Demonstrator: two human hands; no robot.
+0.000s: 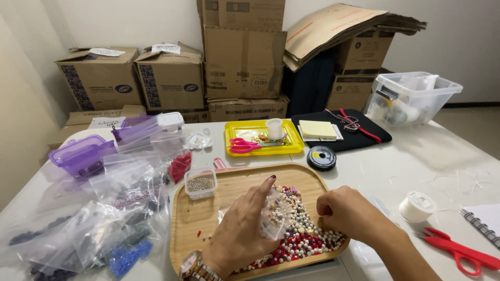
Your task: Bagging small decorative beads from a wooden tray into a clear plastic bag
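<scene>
The person is wearing a two-tone gold and silver metal wristwatch (194, 266) on the left wrist, just behind the left hand (240, 229), whose nails are showing dark polish. The right hand (346, 211) and forearm are going bare, with no sleeves.

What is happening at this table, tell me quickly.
A person is sorting beads over a wooden tray. The left hand holds a small clear plastic bag above a pile of white and red beads, while the right hand rests on the pile, fingers curled as if picking some up. Bagged beads and purple boxes lie to the left; red scissors and a white spool lie to the right.
</scene>
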